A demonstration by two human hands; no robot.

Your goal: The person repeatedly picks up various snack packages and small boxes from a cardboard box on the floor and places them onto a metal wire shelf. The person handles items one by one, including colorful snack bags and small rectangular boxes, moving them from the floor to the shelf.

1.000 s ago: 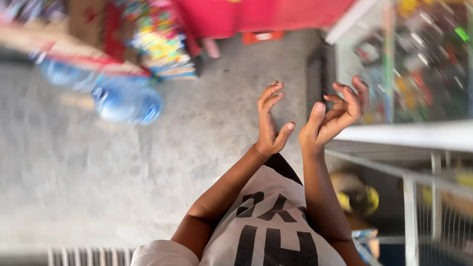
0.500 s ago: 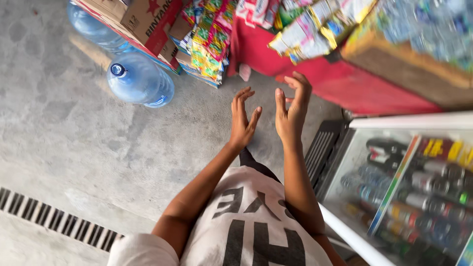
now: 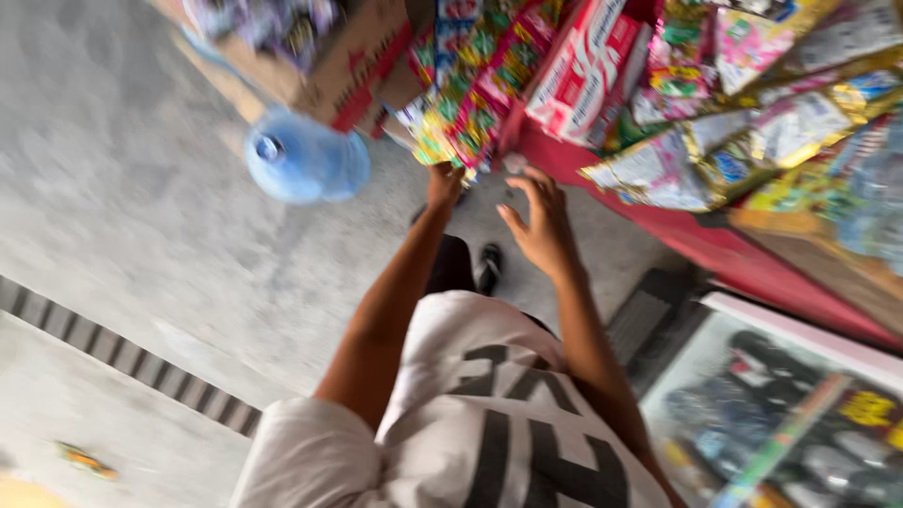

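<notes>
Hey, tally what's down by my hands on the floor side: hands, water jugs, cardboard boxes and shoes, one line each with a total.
Hands: 2, left hand and right hand
Blue water jug: 1
Cardboard box: 1
Black shoe: 1
Total: 5

Both your arms stretch forward and away from your chest, bare from the short white sleeves down. Your left arm runs nearly straight, elbow only slightly bent, and your left hand (image 3: pixel 444 183) sits at its far end with the fingers pointing away from you; the picture is blurred there, so you cannot tell whether they are curled or flat. Your right forearm angles up beside it, the two wrists near each other but apart. Your right hand (image 3: pixel 538 226) is spread, fingers loosely fanned and gently bent, thumb out to the left.
</notes>
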